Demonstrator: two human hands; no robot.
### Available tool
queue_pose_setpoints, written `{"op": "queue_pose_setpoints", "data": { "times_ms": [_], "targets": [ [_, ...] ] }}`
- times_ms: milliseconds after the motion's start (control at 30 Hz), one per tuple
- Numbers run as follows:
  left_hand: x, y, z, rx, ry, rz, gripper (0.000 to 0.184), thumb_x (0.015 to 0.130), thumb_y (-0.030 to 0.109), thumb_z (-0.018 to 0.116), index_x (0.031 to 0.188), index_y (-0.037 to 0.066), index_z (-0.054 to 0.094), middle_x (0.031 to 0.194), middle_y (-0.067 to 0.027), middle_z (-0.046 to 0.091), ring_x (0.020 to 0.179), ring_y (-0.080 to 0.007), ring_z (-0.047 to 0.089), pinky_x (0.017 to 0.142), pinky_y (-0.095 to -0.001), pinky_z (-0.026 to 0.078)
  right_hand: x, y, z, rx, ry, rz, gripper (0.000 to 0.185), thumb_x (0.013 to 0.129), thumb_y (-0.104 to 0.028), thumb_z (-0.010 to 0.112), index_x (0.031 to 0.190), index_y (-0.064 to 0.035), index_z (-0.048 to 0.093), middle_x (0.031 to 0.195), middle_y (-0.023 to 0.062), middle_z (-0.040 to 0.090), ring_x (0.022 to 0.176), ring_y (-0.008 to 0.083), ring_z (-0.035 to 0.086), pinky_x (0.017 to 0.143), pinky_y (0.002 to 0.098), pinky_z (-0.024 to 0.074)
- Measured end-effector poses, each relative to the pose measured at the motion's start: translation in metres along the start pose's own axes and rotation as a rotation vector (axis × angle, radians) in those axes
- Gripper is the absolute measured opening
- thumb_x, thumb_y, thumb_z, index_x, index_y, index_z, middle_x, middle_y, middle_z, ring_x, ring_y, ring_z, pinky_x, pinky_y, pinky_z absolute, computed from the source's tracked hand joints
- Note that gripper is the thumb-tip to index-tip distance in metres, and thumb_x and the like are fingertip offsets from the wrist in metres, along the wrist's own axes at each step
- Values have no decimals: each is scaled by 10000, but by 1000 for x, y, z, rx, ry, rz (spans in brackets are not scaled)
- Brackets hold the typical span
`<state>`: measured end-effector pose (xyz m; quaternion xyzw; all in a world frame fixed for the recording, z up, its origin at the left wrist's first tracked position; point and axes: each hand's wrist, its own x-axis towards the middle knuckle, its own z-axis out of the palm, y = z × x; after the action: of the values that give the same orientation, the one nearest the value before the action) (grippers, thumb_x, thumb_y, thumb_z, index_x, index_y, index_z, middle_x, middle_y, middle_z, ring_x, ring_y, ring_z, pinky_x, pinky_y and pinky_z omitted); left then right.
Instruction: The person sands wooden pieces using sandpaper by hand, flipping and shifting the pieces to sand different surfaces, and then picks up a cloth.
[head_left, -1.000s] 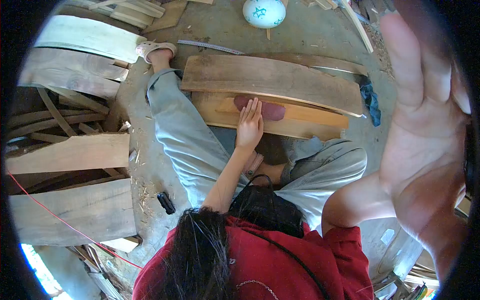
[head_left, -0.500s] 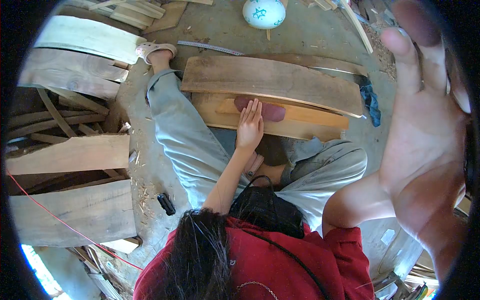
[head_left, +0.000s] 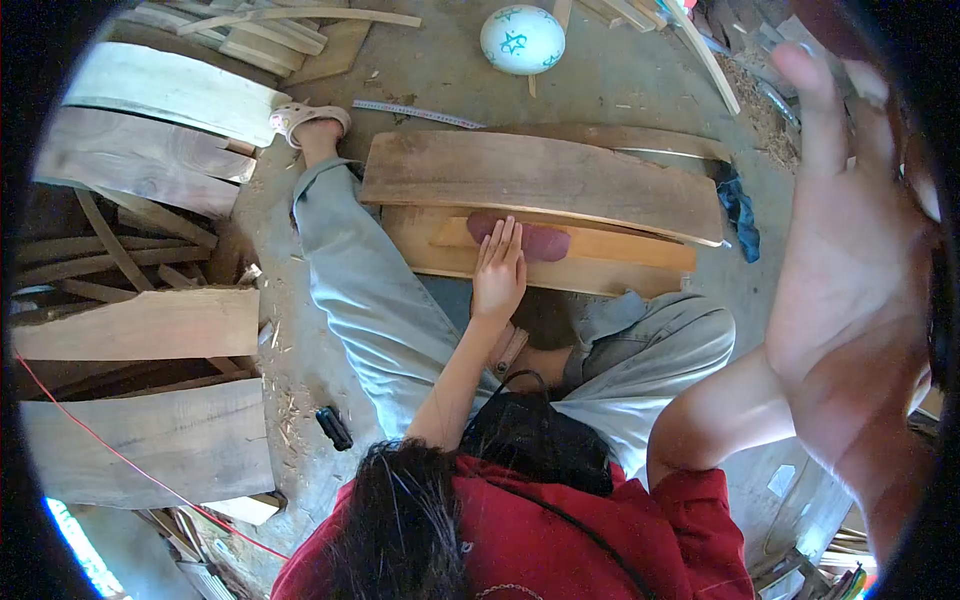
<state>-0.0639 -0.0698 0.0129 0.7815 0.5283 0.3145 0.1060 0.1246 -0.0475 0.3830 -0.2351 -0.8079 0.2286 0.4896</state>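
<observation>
Brown and broad, a wooden board [head_left: 540, 180] lies just beyond a paler plank [head_left: 640, 252]. Near the camera, the person's right hand [head_left: 850, 250] (palm showing) is spread, fingers apart, while the left hand [head_left: 497, 282] rests flat, fingers nearly together, on a maroon strip [head_left: 549, 243] atop the plank.

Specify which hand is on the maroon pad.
The left hand, laid on the maroon pad; the right hand is raised close to the camera, away from the pad.
</observation>
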Motion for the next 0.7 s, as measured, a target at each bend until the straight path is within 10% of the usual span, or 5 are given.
{"op": "queue_pose_setpoints", "data": {
  "times_ms": [700],
  "targets": [
    [0, -3, 5, 39, 55, 21, 426, 881, 97, 506, 1296, 9, 468, 1368, -139, 454, 1267, -295, 429, 1039, -440, 357, -15, -23, 26, 50, 104, 92, 623, 905, -458, 526, 1337, -20, 428, 1214, 178, 576, 1104, 244, 565, 941, 372, 421]
  ]
}}
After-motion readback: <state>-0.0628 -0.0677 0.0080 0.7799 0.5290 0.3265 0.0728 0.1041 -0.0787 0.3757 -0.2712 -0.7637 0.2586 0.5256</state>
